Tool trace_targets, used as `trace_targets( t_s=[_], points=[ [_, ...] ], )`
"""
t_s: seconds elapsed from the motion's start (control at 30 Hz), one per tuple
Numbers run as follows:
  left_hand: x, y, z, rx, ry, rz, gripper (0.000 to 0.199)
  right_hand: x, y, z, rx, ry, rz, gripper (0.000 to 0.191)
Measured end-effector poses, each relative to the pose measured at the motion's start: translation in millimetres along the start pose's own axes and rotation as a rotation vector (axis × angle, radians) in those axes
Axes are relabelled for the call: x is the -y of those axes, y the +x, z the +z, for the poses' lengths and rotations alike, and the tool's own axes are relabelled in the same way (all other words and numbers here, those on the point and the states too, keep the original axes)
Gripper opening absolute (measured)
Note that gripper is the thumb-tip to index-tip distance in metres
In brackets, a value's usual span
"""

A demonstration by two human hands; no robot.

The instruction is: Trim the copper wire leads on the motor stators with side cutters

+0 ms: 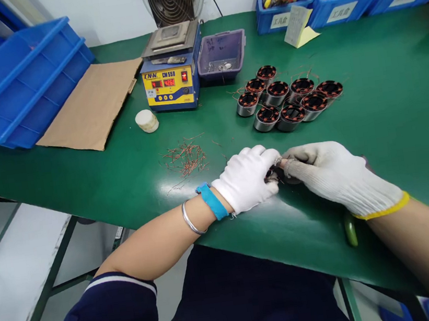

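Observation:
My left hand point(246, 180), in a white glove, is closed around a motor stator point(272, 175), a dark part mostly hidden by the fingers. My right hand point(329, 174), in a white knit glove with bare fingertips, has thumb and fingers pinched together at the stator's right side. What lies in that pinch is too small to make out. A green handle point(351, 231) shows below my right wrist; whether the hand holds it or it lies on the table, I cannot tell. Beyond both hands stand several similar stators point(277, 91) in metal rings, with copper windings facing up.
Loose copper wire clippings point(187, 157) lie left of my hands. Farther back are a round white block point(146, 121), a blue-and-yellow solder pot point(171, 84), a purple tray point(241, 59) and a fan point(172, 0). Cardboard point(92, 103), a blue crate point(26, 85) and tool bins point(286, 17) flank them.

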State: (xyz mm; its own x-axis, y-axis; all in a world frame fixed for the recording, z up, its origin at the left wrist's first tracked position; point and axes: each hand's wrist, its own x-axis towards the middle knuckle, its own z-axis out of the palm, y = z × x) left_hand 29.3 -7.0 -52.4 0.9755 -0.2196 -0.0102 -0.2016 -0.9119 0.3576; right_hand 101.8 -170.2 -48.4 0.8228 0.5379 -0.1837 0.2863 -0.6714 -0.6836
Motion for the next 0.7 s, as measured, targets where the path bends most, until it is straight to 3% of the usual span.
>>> trace_targets(
  t_s=[0.17, 0.33, 0.4, 0.5, 0.57, 0.63, 0.7],
  points=[
    [4, -3, 0.1, -0.012, 0.002, 0.058, 0.026, 5, 0, -2, 0.064, 0.011, 0.012, 0.031],
    [2, -5, -3.6, -0.036, -0.117, 0.005, 0.019, 1, -10, -2, 0.053, -0.044, -0.077, 0.034],
    [-1, -4, -3.7, -0.044, -0.179, -0.049, 0.018, -1, -15, 1, 0.023, -0.161, -0.206, 0.034],
    [-3, -1, -4.0, -0.025, -0.246, -0.142, 0.019, -4, -22, 5, 0.054, -0.389, -0.521, 0.034],
    [-1, -2, -7.2, -0.029, -0.321, -0.159, 0.020, -8, -23, 6, 0.093, -0.466, -0.608, 0.035],
    [5, -6, -13.7, -0.022, -0.437, -0.149, 0.036, -12, -23, 4, 0.062, -0.473, -0.505, 0.036],
    [11, -13, -21.9, 0.016, -0.490, -0.129, 0.073, -15, -21, 0, 0.025, -0.437, -0.335, 0.034]
  ],
)
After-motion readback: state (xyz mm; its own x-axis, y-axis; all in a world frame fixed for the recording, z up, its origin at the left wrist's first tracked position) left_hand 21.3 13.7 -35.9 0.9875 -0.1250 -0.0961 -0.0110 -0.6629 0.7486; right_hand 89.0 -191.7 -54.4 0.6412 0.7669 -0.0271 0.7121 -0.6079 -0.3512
